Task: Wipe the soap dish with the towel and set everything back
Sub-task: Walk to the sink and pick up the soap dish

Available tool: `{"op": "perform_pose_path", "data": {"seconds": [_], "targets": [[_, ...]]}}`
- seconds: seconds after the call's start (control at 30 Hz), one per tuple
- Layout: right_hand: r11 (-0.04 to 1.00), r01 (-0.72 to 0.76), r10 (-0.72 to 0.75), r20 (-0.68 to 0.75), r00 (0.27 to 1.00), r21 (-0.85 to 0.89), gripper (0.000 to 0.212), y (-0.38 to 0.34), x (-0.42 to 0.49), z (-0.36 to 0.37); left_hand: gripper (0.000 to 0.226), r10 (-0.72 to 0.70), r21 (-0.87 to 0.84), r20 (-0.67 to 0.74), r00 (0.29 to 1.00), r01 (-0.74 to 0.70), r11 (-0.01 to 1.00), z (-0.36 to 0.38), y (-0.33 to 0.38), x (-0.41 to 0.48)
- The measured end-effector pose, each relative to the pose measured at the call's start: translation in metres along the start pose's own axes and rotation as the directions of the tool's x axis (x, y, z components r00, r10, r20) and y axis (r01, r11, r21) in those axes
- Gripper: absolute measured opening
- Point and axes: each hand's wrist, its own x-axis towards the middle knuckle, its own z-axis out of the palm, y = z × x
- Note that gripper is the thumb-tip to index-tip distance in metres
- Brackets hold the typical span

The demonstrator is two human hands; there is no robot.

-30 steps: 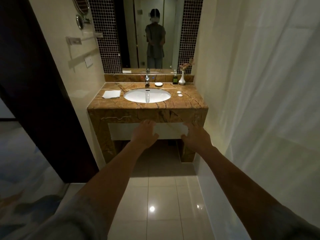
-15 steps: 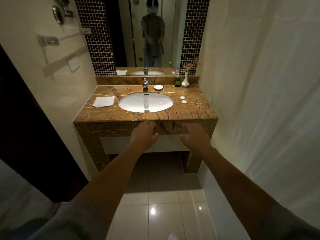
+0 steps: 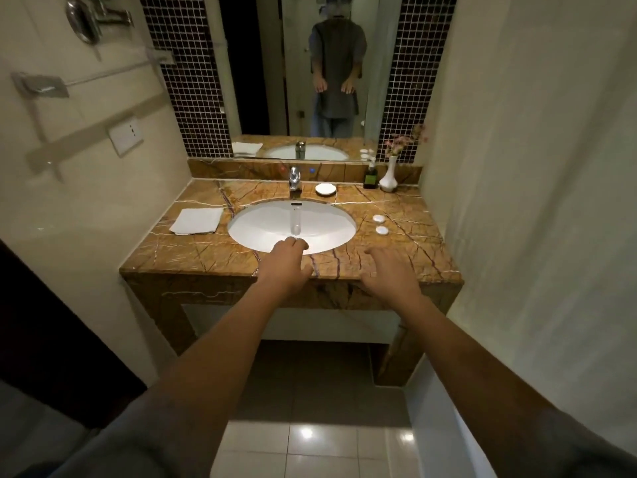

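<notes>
A small round white soap dish (image 3: 325, 189) sits at the back of the brown marble counter (image 3: 193, 257), just right of the chrome faucet (image 3: 294, 179). A folded white towel (image 3: 197, 220) lies on the counter's left side. My left hand (image 3: 286, 265) hovers over the front rim of the white basin (image 3: 262, 225), fingers loosely curled, holding nothing. Over the counter's front edge to the right is my right hand (image 3: 391, 272), fingers spread and empty. Both hands are well short of the dish and the towel.
Two small white round caps (image 3: 380, 224) lie right of the basin. A dark green bottle (image 3: 370, 177) and a white vase (image 3: 388, 177) with pink flowers stand at the back right. A mirror (image 3: 324, 63) hangs above. Walls close in on both sides.
I have stepped closer to the vanity. Both hands have moved forward from in front of the counter's face to above its front edge.
</notes>
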Motion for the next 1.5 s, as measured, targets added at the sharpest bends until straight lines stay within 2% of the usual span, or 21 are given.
{"op": "perform_pose_path", "data": {"seconds": [0.33, 0.7, 0.83, 1.0, 1.23, 1.5], "targets": [[1.000, -0.005, 0.005, 0.016, 1.000, 0.001, 0.054, 0.016, 0.106, 0.025, 0.042, -0.008, 0.027, 0.029, 1.000, 0.007, 1.000, 0.030, -0.023, 0.111], [0.992, -0.118, 0.115, 0.076, 0.990, 0.039, 0.052, 0.006, 0.250, 0.067, 0.043, 0.015, -0.003, 0.094, 0.995, -0.015, 1.000, 0.060, -0.092, 0.254], [0.995, -0.098, 0.098, 0.064, 0.993, -0.003, 0.051, 0.005, 0.290, 0.083, 0.043, 0.021, -0.023, 0.109, 0.994, -0.018, 1.000, 0.066, -0.110, 0.292], [0.992, -0.127, 0.126, 0.092, 0.988, 0.002, 0.052, 0.006, 0.331, 0.101, 0.044, 0.016, -0.030, 0.151, 0.988, -0.011, 0.999, 0.077, -0.124, 0.334], [0.996, -0.086, 0.084, 0.078, 0.993, 0.025, 0.050, 0.021, 0.395, 0.125, 0.042, 0.028, -0.020, 0.170, 0.985, -0.025, 0.999, 0.104, -0.137, 0.391], [0.995, -0.084, 0.074, 0.159, 0.985, 0.059, 0.053, 0.052, 0.471, 0.144, 0.037, 0.010, 0.003, 0.188, 0.982, -0.010, 1.000, 0.135, -0.133, 0.464]]}}
